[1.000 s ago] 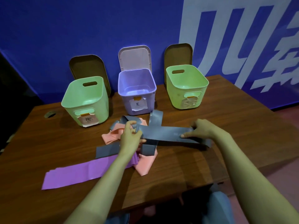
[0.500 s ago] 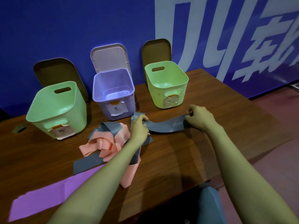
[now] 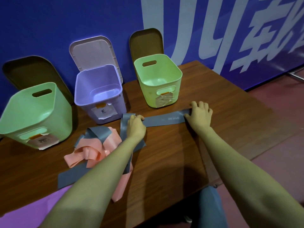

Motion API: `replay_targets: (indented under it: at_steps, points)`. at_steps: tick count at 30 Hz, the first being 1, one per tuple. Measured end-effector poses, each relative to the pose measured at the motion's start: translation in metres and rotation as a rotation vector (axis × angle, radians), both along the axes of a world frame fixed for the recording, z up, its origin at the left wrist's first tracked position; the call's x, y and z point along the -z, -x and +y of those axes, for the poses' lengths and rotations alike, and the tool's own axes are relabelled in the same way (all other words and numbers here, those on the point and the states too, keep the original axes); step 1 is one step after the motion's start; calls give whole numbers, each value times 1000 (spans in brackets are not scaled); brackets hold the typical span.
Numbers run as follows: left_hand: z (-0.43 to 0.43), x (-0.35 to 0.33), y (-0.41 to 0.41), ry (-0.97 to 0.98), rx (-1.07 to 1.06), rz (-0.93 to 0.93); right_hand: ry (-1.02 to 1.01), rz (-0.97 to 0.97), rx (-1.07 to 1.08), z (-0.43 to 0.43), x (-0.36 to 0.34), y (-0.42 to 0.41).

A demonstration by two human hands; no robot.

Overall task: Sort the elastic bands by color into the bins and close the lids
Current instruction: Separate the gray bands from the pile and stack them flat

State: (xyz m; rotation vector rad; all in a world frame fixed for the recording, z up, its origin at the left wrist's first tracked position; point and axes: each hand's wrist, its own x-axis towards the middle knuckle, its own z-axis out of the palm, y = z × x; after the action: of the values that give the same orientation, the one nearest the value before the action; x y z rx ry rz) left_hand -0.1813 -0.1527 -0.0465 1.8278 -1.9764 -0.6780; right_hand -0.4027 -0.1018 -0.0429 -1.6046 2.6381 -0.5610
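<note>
- purple band [image 3: 32,211]: lying flat at the near-left edge of the table [image 3: 230,129], running under the left forearm.
- left green bin [image 3: 32,116]: standing open at far left, front label too blurry to read; left brown lid [image 3: 24,71] leaning on the wall behind it.
- pink bands [image 3: 92,150]: sitting in a bunched pile in front of the left two bins, one tail trailing toward the near edge.
- grey strip [image 3: 72,176]: lying flat by the pile; possibly part of the held band, the forearm is hiding the join.
- purple bin [image 3: 98,96]: standing open in the middle, pale lid [image 3: 93,51] propped upright behind.
- left hand [image 3: 135,127]: fingers curling, pinching the grey band at its fold.
- grey band [image 3: 164,120]: stretching flat along the table between both hands, outside every bin.
- right green bin [image 3: 158,79]: standing open just behind the band; right brown lid [image 3: 146,40] leaning on the wall.
- right hand [image 3: 199,114]: fingers curling over the band's right end, thumb pressing on top.
</note>
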Motion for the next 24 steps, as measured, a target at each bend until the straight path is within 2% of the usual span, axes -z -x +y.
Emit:
replay_targets:
  at_steps: [4,8,11,14,17,20,24]
  points:
    - [5,3,-1,55,8,-73,67,41,40,3,12,-3]
    - [10,-4,-5,46,67,-136,-79,25,34,5,13,-12]
    - [20,-17,-11,12,97,-97,-105,-49,-1,12,8,-35]
    - [43,-26,-24,68,94,-43,102,-43,-118,36,-4,-79]
    - [68,-26,-46,124,63,-17,211,-75,-339,65,-8,-126]
    - [82,-21,-73,150,12,-30,208,-142,-472,74,-1,-157]
    - [87,-13,-95,150,-63,-84,132,-243,-507,50,4,-174]
